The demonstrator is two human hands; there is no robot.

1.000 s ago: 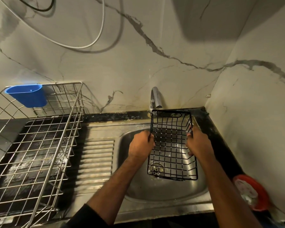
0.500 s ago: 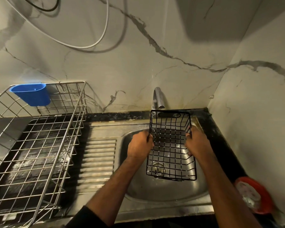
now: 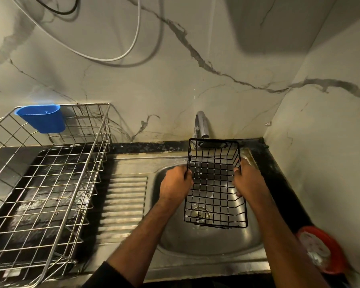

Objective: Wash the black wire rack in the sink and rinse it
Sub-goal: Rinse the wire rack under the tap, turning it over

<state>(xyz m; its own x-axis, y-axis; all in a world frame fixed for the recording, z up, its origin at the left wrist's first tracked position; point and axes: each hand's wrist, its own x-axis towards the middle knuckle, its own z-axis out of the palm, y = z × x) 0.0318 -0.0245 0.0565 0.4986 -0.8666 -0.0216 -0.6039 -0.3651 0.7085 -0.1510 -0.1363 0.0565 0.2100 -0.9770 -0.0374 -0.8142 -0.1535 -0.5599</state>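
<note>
While both hands clamp its long sides, the rack [image 3: 215, 183] hangs over the sink [image 3: 212, 244] | left hand [image 3: 176, 183], right hand [image 3: 248, 181] curled on wire | far end under tap [image 3: 201, 125], likely for rinsing

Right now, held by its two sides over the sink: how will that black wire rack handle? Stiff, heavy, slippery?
The black wire rack is probably stiff: its grid looks straight though the left hand and right hand grip only its side edges. Likely light, being open wire. Possibly slippery: a thin stream seems to fall from the tap onto it.
</note>
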